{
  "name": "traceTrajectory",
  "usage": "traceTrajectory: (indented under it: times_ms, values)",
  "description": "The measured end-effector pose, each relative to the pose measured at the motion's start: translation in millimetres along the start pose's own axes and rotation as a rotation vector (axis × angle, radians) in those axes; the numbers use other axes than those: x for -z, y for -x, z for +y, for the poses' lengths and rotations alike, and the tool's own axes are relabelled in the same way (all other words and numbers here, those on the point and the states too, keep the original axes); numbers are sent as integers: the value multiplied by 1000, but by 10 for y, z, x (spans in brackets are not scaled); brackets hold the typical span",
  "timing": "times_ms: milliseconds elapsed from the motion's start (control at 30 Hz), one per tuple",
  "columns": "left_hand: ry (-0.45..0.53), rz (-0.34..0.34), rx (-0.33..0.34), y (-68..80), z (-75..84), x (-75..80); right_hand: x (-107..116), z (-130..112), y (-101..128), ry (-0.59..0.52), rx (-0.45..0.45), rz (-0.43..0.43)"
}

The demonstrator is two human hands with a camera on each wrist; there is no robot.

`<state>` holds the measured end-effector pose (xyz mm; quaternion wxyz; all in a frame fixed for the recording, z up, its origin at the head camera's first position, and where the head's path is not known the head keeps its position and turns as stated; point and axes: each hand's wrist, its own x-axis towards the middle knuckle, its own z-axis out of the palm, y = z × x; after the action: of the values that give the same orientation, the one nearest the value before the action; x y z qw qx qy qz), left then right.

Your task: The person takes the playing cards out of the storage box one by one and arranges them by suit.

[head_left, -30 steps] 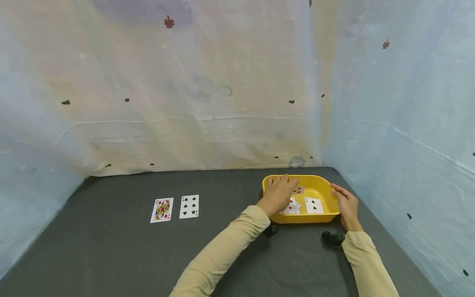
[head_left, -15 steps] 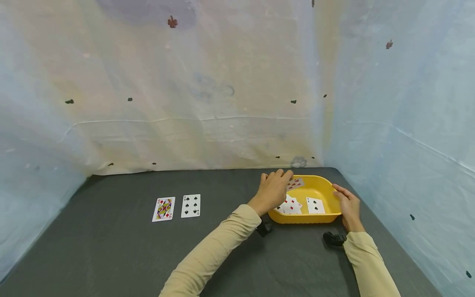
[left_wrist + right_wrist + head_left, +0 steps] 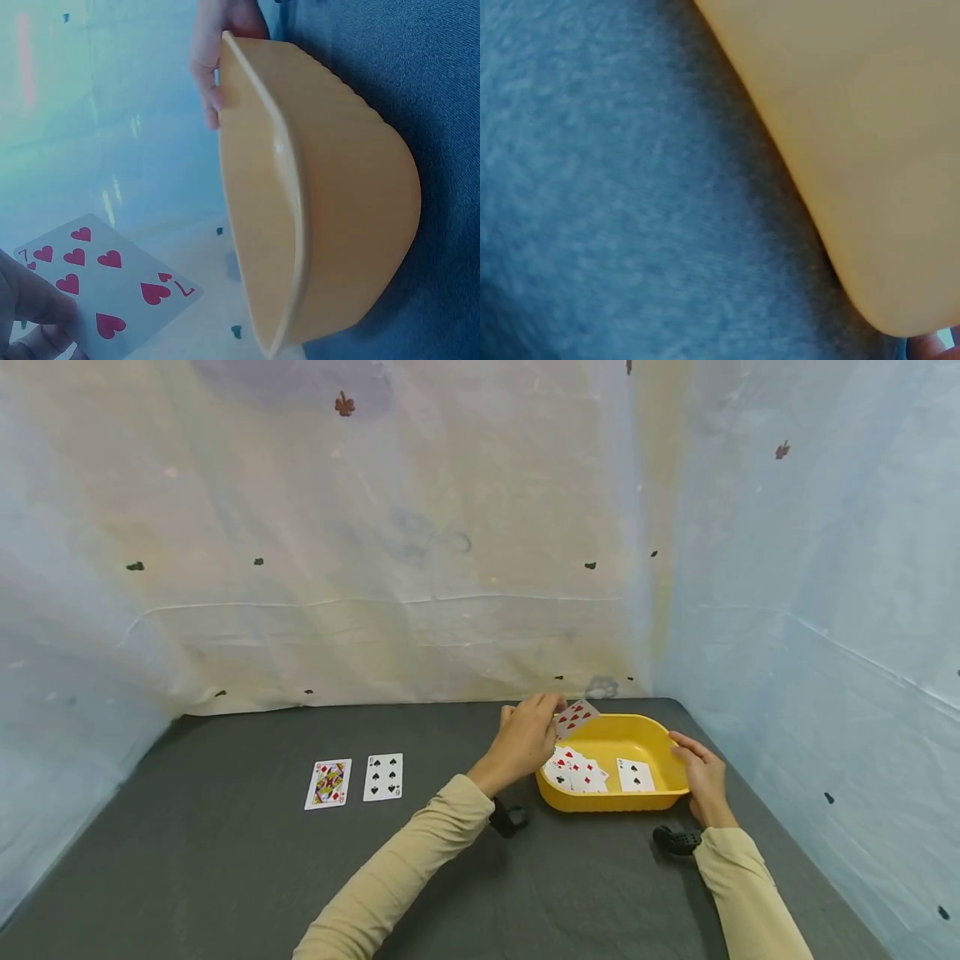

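Since the earlier frames the left hand (image 3: pixel 525 737) has drawn back out of the yellow tray (image 3: pixel 660 793) and risen, and now sits over the tray's far left corner with a card lifted clear of the pile. Its fingers (image 3: pixel 30 307) pinch the seven of hearts (image 3: pixel 574 717) by one corner; the card tilts face-up above the tray's rim, touching nothing else. The left wrist view shows the same card (image 3: pixel 105 292) against the pale backdrop, just beside the outer wall of the tray (image 3: pixel 337 187).

The right hand (image 3: pixel 701 772) rests against the tray's right side, fingers curved over the rim and holding it. In the right wrist view only a fingertip shows at the bottom edge beside the tray's wall (image 3: pixel 870 135).

Inside the tray, a loose pile of red cards (image 3: pixel 573 772) lies at its left end, below the lifted seven, and a single spade card (image 3: pixel 635 774) lies apart from it toward the right hand.

Well to the left of the tray, two cards lie face-up side by side on the dark grey table (image 3: pixel 225 877): a queen of diamonds (image 3: pixel 327 783) farther out, and a black spade card (image 3: pixel 383 777) nearer the tray. Beyond the tray, a pale sheet backdrop (image 3: pixel 420 543) stands along the table's far and right edges.
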<state>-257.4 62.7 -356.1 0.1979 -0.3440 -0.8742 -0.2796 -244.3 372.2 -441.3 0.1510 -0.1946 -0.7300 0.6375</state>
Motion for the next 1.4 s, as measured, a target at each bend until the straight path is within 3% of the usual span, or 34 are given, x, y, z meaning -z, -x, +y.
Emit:
traceTrajectory:
  times_ms: [300, 433, 567, 800, 1067, 1267, 1400]
  values:
    - [202, 115, -41, 97, -138, 192, 87, -46, -9, -189, -45, -89]
    - [313, 146, -16, 132, -215, 239, 118, -62, 3, -217, -71, -148]
    - [381, 149, 52, 176, -314, 276, 114, -58, 9, -201, -77, -162]
    - [477, 130, 224, 321, -495, 369, 47, -44, -24, -136, -41, -93]
    - [733, 41, 412, 556, -699, 419, 67, 2, 8, 17, 31, -101]
    - [855, 62, 544, 677, -840, 460, 36, 4, 9, 42, 58, -99]
    - [877, 52, 599, 761, -918, 455, 27, -3, -2, 57, 47, -81]
